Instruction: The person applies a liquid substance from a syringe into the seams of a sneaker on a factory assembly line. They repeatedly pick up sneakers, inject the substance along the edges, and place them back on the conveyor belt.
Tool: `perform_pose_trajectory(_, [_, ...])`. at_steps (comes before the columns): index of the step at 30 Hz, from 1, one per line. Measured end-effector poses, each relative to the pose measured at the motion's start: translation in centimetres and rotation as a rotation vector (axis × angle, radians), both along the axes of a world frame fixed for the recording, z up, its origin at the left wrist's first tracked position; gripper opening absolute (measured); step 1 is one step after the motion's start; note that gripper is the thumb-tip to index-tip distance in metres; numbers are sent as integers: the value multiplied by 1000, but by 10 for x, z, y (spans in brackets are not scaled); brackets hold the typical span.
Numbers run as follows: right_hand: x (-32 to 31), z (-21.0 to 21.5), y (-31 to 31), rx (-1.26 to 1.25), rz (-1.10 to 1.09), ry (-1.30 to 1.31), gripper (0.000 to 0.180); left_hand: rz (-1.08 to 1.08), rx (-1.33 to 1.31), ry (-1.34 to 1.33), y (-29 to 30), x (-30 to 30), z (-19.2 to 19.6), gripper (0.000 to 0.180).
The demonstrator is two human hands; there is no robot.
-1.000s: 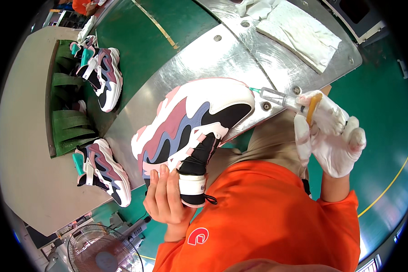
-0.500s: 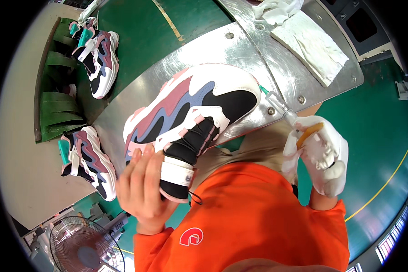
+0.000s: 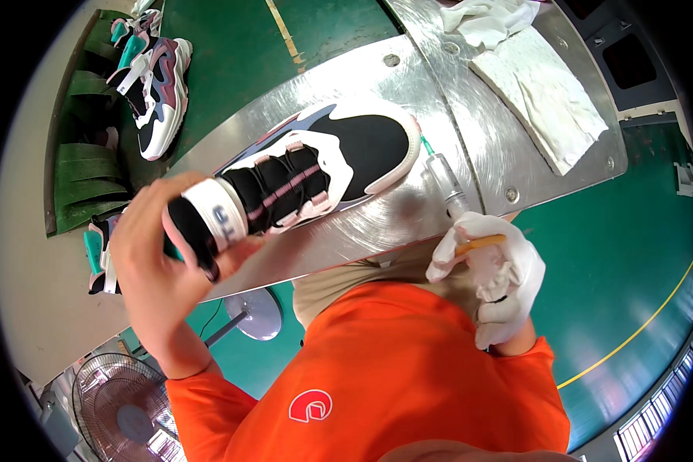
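My bare left hand point(image 3: 158, 258) grips a sneaker point(image 3: 377, 150) by its heel and collar, fingers behind and thumb along the near side. The shoe is black, white, pink and blue, with black laces facing up and its toe to the right. In my white-gloved right hand point(image 3: 491, 269) is a clear syringe point(image 3: 445, 181) with a green needle tip. That tip meets the edge of the shoe's toe, where the sole joins the upper; whether it touches, I cannot tell. An orange-yellow band or strip shows between the gloved fingers.
A metal table point(image 3: 346, 254) lies under the shoe. On its far right are a folded white cloth point(image 3: 547, 100) and a crumpled one point(image 3: 489, 19). More sneakers point(image 3: 162, 100) stand by a green-flapped opening point(image 3: 92, 177) at the left. A fan point(image 3: 131, 416) stands lower left.
My left hand has moved left and turned the sneaker, so its laces now face up more. My right hand has come left and slightly up with the syringe, its tip staying near the toe.
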State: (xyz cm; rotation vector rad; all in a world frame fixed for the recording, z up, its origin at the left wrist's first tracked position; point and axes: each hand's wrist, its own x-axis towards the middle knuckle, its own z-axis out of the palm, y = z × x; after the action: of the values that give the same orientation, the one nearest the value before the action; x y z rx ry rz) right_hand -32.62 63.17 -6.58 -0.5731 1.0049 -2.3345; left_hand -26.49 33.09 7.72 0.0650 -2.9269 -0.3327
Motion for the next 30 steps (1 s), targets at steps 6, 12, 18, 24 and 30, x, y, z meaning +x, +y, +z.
perform_pose_trajectory(6, [-4, -13, -8, 45, -36, 129, 68, 79, 341, -145, -21, -28, 0, 51])
perform_pose_trajectory(12, [-9, -18, -9, 66, -29, 156, 75, 159, 614, -284, -45, -46, 3, 51])
perform_pose_trajectory(18, [-11, -16, -9, 91, -25, 201, 81, 335, 571, -423, -65, -62, 14, 76])
perform_pose_trajectory(24, [-15, -13, 0, 139, -88, 231, 88, 440, 484, -511, -65, -67, 23, 84])
perform_pose_trajectory(30, [-28, -15, 14, 184, -198, 300, 94, -137, 5, -56, -39, -14, -10, 60])
